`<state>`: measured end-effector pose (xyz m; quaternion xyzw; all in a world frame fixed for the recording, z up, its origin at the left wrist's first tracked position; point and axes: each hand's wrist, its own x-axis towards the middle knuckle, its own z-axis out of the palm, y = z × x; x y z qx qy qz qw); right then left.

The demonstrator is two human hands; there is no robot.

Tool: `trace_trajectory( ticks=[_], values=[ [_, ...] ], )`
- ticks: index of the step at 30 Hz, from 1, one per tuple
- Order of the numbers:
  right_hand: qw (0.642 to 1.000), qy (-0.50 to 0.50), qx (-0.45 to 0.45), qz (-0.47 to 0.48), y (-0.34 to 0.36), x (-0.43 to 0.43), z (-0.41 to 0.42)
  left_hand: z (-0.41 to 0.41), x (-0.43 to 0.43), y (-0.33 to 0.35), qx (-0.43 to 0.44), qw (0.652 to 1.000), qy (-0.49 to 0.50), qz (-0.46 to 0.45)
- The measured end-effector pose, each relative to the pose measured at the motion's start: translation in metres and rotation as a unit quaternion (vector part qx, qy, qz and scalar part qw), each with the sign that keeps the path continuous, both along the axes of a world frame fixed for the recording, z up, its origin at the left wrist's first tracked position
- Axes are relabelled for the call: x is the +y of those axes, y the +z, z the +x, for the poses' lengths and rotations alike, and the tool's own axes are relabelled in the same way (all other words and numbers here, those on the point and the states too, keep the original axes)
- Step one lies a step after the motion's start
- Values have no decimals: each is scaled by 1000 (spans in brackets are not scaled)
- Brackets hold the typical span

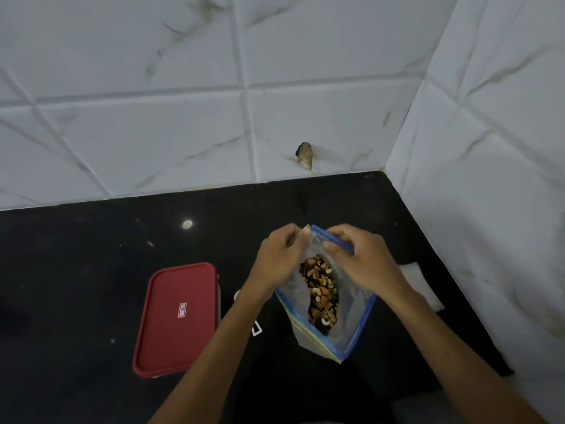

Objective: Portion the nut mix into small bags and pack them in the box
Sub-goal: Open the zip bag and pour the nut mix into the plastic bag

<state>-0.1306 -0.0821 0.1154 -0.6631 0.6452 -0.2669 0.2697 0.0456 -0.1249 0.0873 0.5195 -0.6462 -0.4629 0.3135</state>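
A clear zip bag (pixel 351 325) with a blue rim stands on the black counter, its mouth spread wide. Inside lies a nut mix (pixel 321 293) of cashews, almonds and dark bits. My left hand (pixel 279 258) pinches the bag's left rim near the top. My right hand (pixel 362 258) pinches the right rim by the blue zip strip. To the left lies a box with a red lid (pixel 177 319), closed. Some white flat things (pixel 423 286) lie behind my right arm, partly hidden.
The black counter (pixel 91 270) meets white marble-patterned tiled walls (pixel 183 133) at the back and on the right, forming a corner. A small dark chip (pixel 304 155) marks the back wall. A small white outline object (pixel 256 328) lies under my left forearm.
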Motion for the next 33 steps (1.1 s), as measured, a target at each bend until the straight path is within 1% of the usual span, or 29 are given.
trace_trajectory(
  ticks=[1, 2, 3, 5, 6, 8, 9, 10, 11, 12, 13, 14, 15, 16, 17, 19, 20, 21, 22, 23, 24, 26, 28, 29, 30, 31, 32, 33],
  values=[
    [1000, 3, 7, 10, 0, -4, 1, -1, 0, 1, -3, 1000, -9, -13],
    [1000, -3, -7, 27, 0, -6, 3, -2, -1, 4, 13, 1000, -8, -3],
    [998, -13, -40, 54, 1, -6, 5, -4, -2, 5, 42, 999, -5, 25],
    [984, -42, -126, 115, 3, -5, 8, -5, -6, 5, 103, 990, 2, 101],
    [974, -68, -162, 142, 4, -6, 8, -7, -8, 5, 119, 983, 3, 140],
    [942, -129, -234, 202, 4, -9, 7, -6, -14, -2, 156, 960, 24, 233],
    [916, -149, -293, 231, 3, -11, 5, -5, -18, -6, 187, 938, 35, 291],
    [879, -160, -365, 262, 2, -12, 4, -5, -20, -10, 232, 907, 43, 349],
    [829, -168, -445, 293, 2, -13, 4, -6, -21, -13, 279, 873, 46, 397],
    [777, -178, -512, 320, 1, -13, 5, -8, -20, -15, 310, 849, 42, 426],
    [740, -197, -550, 334, 0, -13, 7, -9, -20, -18, 323, 839, 38, 436],
    [722, -212, -565, 339, -3, -13, 9, -12, -18, -18, 325, 836, 32, 441],
    [715, -222, -570, 337, -7, -14, 11, -15, -17, -18, 320, 837, 33, 442],
    [716, -230, -569, 333, -10, -14, 12, -17, -16, -18, 293, 851, 42, 433],
    [725, -228, -562, 327, -13, -14, 11, -18, -15, -19, 251, 876, 67, 406],
    [763, -212, -529, 305, -17, -11, 9, -15, -11, -21, 145, 936, 102, 303],
    [800, -210, -488, 278, -16, -9, 7, -11, -7, -20, 104, 961, 100, 236],
    [848, -203, -425, 242, -15, -5, 6, -6, 0, -19, 73, 978, 90, 171],
    [894, -194, -348, 205, -14, 0, 5, 0, 8, -16, 43, 989, 80, 115],
    [930, -179, -270, 171, -14, 7, 3, 5, 16, -14, 13, 995, 74, 72],
    [954, -155, -209, 147, -14, 15, 2, 9, 23, -12, -21, 996, 74, 42],
    [975, -118, -135, 132, -19, 27, 2, 15, 33, -14, -85, 993, 72, 22],
    [981, -117, -96, 119, -30, 32, 3, 16, 39, -20, -117, 990, 69, 47],
    [980, -126, -101, 113, -32, 33, 4, 16, 41, -24, -108, 989, 75, 62],
    [976, -137, -127, 115, -34, 33, 5, 15, 43, -27, -74, 990, 88, 81],
    [965, -152, -171, 126, -34, 33, 6, 15, 44, -30, -11, 988, 108, 109],
    [951, -167, -216, 146, -33, 32, 7, 14, 43, -31, 76, 976, 132, 153],
    [931, -184, -265, 168, -34, 30, 7, 14, 42, -30, 167, 952, 147, 210]
  ],
)
